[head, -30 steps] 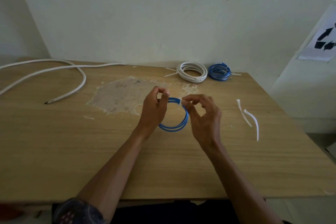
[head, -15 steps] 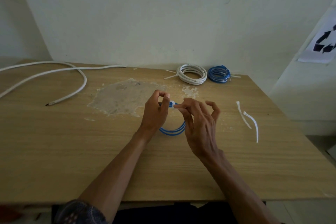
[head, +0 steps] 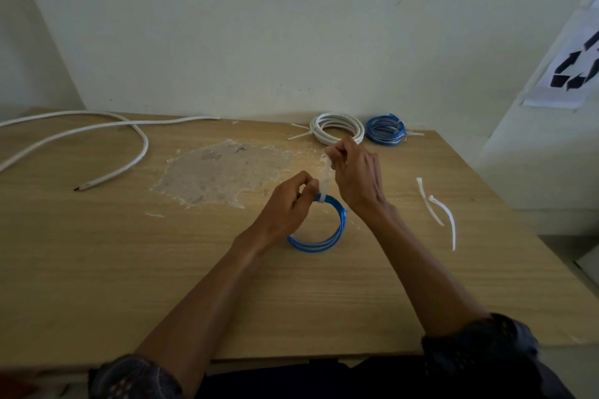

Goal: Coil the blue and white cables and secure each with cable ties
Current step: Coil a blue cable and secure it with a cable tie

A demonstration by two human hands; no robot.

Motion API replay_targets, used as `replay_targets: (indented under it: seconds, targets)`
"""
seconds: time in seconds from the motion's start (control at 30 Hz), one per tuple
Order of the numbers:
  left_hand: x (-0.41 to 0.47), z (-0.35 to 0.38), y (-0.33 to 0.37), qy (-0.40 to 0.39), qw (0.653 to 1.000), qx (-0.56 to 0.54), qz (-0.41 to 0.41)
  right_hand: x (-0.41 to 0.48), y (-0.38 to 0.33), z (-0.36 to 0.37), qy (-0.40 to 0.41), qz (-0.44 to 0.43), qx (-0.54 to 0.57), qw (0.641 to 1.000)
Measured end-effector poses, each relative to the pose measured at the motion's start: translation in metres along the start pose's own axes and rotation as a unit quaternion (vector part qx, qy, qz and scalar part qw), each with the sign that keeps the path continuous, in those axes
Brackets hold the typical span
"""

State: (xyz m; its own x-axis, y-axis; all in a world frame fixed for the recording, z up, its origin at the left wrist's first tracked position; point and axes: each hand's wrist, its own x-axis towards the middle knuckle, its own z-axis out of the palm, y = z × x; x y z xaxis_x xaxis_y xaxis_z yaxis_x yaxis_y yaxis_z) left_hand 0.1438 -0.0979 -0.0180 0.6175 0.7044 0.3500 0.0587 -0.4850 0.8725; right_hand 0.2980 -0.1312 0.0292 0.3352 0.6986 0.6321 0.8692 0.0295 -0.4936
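A small blue cable coil [head: 327, 236] stands on edge on the wooden table [head: 97, 269] in the middle of the view. My left hand [head: 285, 204] pinches the coil at its top, where a white cable tie [head: 325, 180] is wrapped around it. My right hand [head: 353, 178] pinches the tie's free tail, which runs up and away from the coil. Two loose white cable ties [head: 437, 207] lie to the right. A long uncoiled white cable [head: 129, 133] sprawls across the back left.
A tied white coil [head: 337, 128] and a tied blue coil [head: 385, 130] lie at the back near the wall. A rough pale patch [head: 223, 172] marks the tabletop. The table's right edge runs just past the loose ties.
My right hand has risen up and away from the coil, drawing the tie's tail out long. The left hand has kept its hold at the coil's top.
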Motion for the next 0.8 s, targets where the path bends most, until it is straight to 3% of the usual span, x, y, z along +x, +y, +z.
replay_targets:
  seconds: [0.17, 0.27, 0.37, 0.47, 0.67, 0.73, 0.8]
  targets:
    - [0.006, -0.001, -0.012, 0.071, 0.997, 0.026, -0.03, -0.036, -0.032, -0.017, 0.077, -0.057, 0.021, 0.995]
    - [0.01, -0.002, -0.017, 0.117, 0.991, 0.031, -0.052, -0.083, -0.041, -0.014, 0.074, -0.089, 0.049, 0.992]
    - [0.009, -0.001, -0.013, 0.108, 0.992, 0.054, -0.034, -0.075, -0.034, -0.016, 0.09, -0.094, 0.072, 0.989]
    - [0.003, 0.004, 0.0, 0.062, 0.996, 0.062, 0.005, -0.023, -0.023, -0.015, 0.084, -0.039, 0.051, 0.994]
    - [0.001, 0.0, 0.001, 0.032, 0.998, 0.054, 0.01, 0.006, 0.006, 0.016, -0.085, 0.129, 0.048, 0.987]
    - [0.0, 0.0, 0.0, 0.027, 0.998, 0.058, 0.001, 0.005, -0.004, 0.009, -0.072, 0.135, 0.081, 0.985]
    - [0.004, 0.0, -0.002, 0.041, 0.997, 0.065, -0.007, 0.005, -0.02, -0.005, -0.004, 0.074, 0.086, 0.994]
